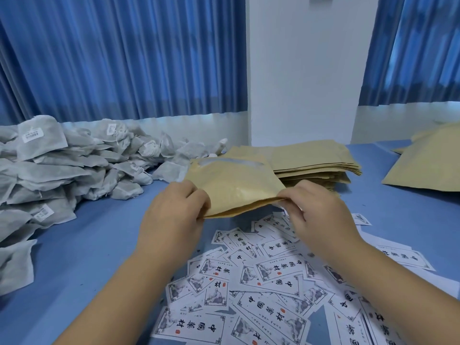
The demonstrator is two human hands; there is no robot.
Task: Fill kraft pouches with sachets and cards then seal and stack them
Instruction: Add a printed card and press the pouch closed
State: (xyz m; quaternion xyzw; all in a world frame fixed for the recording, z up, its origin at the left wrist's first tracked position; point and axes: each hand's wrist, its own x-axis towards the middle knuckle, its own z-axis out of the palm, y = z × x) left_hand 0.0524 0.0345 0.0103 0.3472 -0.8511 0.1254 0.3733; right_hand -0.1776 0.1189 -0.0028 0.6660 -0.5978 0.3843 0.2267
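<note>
A kraft pouch (234,185) with a clear window near its far end is held above the blue table, its near edge pinched by both hands. My left hand (171,215) grips the left corner; my right hand (316,212) grips the right corner. The near opening looks pressed together. Behind it lies a stack of flat empty kraft pouches (313,160). A large heap of grey-white sachets (62,170) fills the left side. Several printed cards (261,282) with black characters are scattered under my forearms.
More kraft pouches (428,165) lie at the far right of the blue table (94,245). Blue curtains (119,58) and a white pillar (303,70) stand behind the table.
</note>
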